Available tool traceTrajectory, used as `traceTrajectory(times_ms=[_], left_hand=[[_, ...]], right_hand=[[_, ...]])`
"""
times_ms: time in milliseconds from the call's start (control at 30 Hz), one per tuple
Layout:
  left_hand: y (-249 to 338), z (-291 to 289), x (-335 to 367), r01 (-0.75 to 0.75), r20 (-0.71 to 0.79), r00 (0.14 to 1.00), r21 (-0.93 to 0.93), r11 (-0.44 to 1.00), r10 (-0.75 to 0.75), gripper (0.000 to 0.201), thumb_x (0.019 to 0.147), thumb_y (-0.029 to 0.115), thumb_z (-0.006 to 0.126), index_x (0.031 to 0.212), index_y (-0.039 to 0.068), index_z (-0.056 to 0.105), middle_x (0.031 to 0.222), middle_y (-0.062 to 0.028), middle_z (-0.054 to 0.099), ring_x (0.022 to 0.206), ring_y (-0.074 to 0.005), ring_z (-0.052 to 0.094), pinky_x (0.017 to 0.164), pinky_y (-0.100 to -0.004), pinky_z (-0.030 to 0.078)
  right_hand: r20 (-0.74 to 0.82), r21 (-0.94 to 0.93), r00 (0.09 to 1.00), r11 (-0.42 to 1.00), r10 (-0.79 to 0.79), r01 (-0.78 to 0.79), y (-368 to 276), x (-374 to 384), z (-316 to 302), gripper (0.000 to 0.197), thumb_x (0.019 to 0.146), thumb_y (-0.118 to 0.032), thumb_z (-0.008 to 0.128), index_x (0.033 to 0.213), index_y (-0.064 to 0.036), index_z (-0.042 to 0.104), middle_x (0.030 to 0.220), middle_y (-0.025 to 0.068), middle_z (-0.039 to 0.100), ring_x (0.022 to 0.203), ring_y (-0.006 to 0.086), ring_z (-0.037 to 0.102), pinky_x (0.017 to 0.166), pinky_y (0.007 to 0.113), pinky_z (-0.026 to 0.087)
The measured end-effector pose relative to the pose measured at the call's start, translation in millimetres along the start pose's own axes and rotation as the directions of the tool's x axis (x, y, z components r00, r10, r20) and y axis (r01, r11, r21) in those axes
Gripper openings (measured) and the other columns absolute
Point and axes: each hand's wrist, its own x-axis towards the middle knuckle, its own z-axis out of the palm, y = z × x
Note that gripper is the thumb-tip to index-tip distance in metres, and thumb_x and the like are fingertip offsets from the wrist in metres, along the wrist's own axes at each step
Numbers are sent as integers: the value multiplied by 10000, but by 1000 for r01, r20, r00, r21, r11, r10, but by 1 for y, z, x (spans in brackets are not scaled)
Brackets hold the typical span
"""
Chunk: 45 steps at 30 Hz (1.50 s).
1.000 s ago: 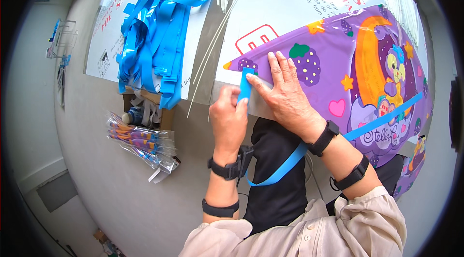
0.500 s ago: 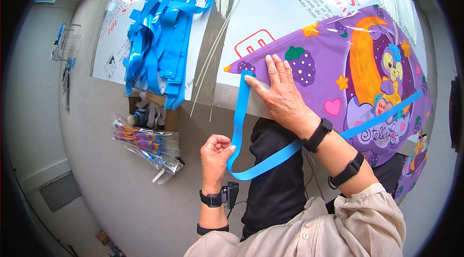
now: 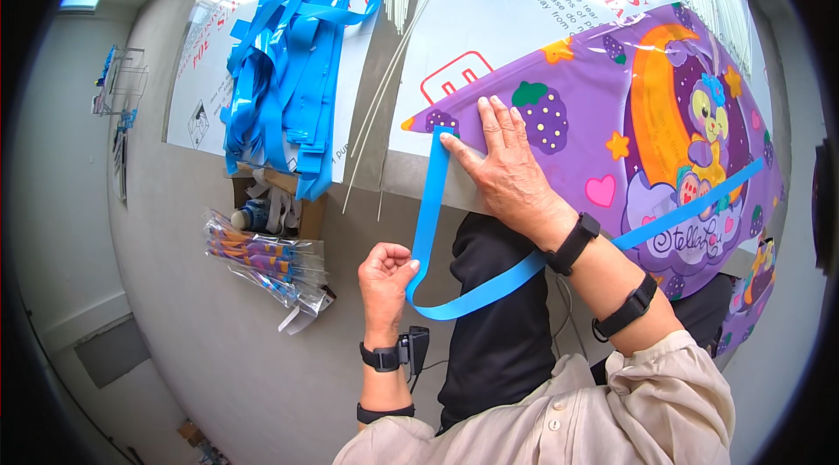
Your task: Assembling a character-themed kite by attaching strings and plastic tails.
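Note:
A purple kite (image 3: 572, 170) printed with a cartoon animal, an orange moon, berries and stars is spread across the right side of the table. My right hand (image 3: 509, 175) lies flat on it near its pointed left corner, fingers stretched out. Its thumb presses beside the upper end of a blue plastic strip (image 3: 472, 301). Below the table edge, my left hand (image 3: 383, 281) pinches that strip between thumb and curled fingers. From there the strip loops under my right wrist, and its far end rests over the kite's picture.
A heap of blue strips (image 3: 301, 80) covers the left board (image 3: 197, 72). Thin white rods (image 3: 384, 85) lie across the gap between the boards. Below stand an open box (image 3: 312, 216) and a clear bag (image 3: 262, 260) of folded colourful pieces. More printed purple material (image 3: 743, 316) hangs at right.
My left hand has shifted very slightly up and to the left with the strip, which hangs a little straighter. My right hand stays in place on the kite.

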Motion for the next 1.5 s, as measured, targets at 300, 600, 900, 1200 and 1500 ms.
traceTrajectory(times_ms=[300, 600, 900, 1200, 1500], left_hand=[[6, 6, 2, 11, 28, 1000, 36, 999, -12, 177, 740, -90, 642, 874, -5, 564, 769, -16, 602, 679, -64, 578, 650, -186, 481], [68, 26, 11, -509, 219, 733, 804, 306, 644, 321, 720, -29, 633, 1033, 10, 576, 1131, -135, 544, 1129, -319, 452, 917, -430, 385], [72, 69, 68, -599, 514, 625, 799, -61, 587, 427, 781, -2, 509, 1206, 13, 543, 1221, -79, 535, 1174, -266, 434, 939, -392, 344], [59, 67, 81, -555, 580, 603, 799, -234, 548, 445, 771, 32, 521, 1215, 3, 535, 1205, -80, 528, 1133, -244, 464, 907, -387, 365], [120, 54, 99, -681, 542, 674, 719, 138, 502, 406, 778, -6, 562, 1182, -13, 528, 1157, -192, 553, 1106, -347, 507, 935, -392, 408]], right_hand=[[-13, -24, 1000, 1000, 5, -5, -2, 2, 1, 507, 770, -27, 517, 1265, -135, 536, 1346, 358, 293, 1298, 483, 263, 1078, 552, 195], [-18, -46, 1000, 999, 1, -2, -2, 2, -1, 503, 770, -30, 516, 1263, -129, 532, 1337, 358, 305, 1289, 482, 277, 1077, 550, 201], [-24, -30, 1000, 1000, -4, 3, -2, 1, 2, 500, 776, -39, 518, 1268, -126, 527, 1342, 352, 301, 1292, 480, 273, 1076, 552, 204], [-15, 5, 999, 999, -47, 47, 5, -3, 1, 480, 785, -52, 519, 1261, -115, 531, 1338, 356, 307, 1285, 490, 280, 1074, 551, 213], [-38, -66, 998, 997, -45, 43, 2, 2, -3, 444, 787, -61, 515, 1230, -70, 545, 1316, 381, 316, 1267, 517, 288, 1056, 576, 232]])
